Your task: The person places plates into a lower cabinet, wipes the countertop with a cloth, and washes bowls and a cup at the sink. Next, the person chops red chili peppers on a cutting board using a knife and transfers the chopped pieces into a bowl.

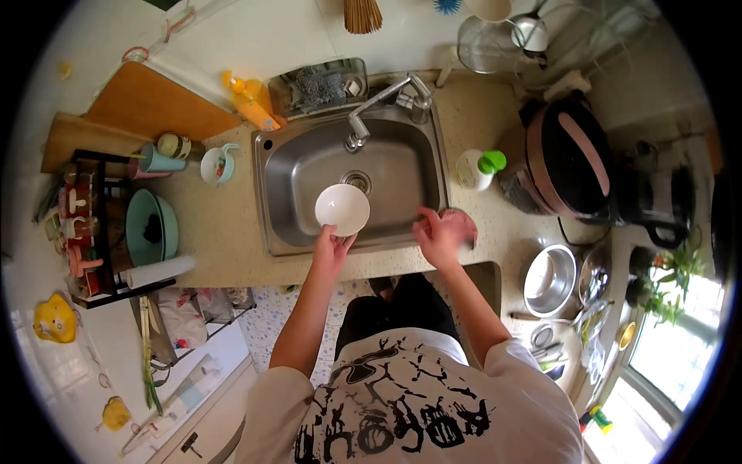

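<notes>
hands [332, 249], two, one holding one white bowl [342, 209]

Two hands [335, 244], one held bowl [342, 207], one sink [308, 166] and one faucet [382, 97] show.

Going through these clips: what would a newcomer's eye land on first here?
Probably the white bowl, held by the left hand over the steel sink mid-view. Next, the orange bottle by the sink's far left corner and the dark appliance with a pink strip on the right. Bold black print on the white shirt stands out below.
</notes>
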A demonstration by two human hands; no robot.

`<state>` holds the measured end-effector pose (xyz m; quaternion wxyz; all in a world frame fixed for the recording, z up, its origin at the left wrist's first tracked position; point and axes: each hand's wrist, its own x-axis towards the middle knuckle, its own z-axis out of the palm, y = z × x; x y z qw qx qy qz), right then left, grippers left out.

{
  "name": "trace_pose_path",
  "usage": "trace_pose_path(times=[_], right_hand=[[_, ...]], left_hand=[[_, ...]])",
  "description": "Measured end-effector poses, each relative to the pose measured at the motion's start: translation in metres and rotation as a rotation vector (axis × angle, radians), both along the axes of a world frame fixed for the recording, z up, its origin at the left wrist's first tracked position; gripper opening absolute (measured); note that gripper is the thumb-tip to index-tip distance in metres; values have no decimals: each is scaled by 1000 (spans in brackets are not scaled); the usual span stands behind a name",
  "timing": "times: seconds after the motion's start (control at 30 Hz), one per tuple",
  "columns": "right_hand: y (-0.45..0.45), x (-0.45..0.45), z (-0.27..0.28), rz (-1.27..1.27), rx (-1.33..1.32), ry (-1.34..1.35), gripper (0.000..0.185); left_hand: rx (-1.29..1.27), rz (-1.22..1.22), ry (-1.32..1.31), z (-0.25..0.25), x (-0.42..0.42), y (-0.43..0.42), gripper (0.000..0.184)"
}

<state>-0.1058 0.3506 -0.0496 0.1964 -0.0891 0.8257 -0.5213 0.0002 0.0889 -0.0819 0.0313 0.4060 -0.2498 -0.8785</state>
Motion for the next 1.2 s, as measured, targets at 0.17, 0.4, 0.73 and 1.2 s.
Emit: trace_pose_path(times=[0.17, 0.4, 0.73, 1.2], right_hand=[[-59, -109, -5, -1, 124, 118, 67], [-138, -227, -14, -24, 331, 78, 81], [-137, -220, -13, 223, 575, 267, 84], [-168, -246, 14, 132, 802, 190, 90]], left_hand=[[49, 76, -27, -39, -65, -13, 48], [141, 92, 68, -62, -127, -20, 53], [211, 37, 254, -65, -158, -29, 55], [159, -45, 214, -62, -148, -49, 62]])
